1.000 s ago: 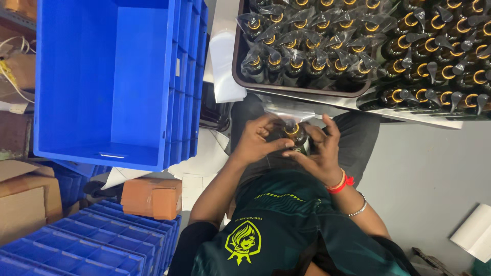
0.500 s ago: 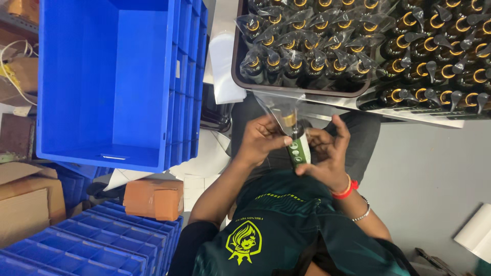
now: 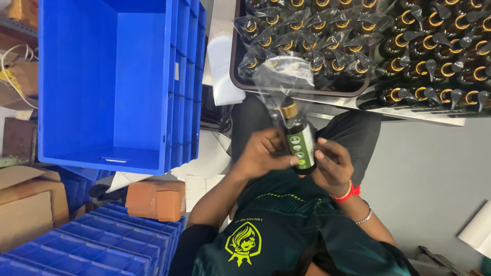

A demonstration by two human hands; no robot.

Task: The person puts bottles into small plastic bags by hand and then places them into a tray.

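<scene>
cluttered packing area with blue crate [image 3: 117, 82] at left, tray of bagged bottles [image 3: 302, 84] far right, left hand [image 3: 263, 153] and right hand [image 3: 332, 166] both closed around green-labelled bottle [image 3: 299, 140], clear bag [image 3: 281, 74] over its cap

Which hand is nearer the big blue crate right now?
Left. The left hand grips the bottle on the side facing the crate. The right hand holds the bottle's other side, farther from the crate.
</scene>
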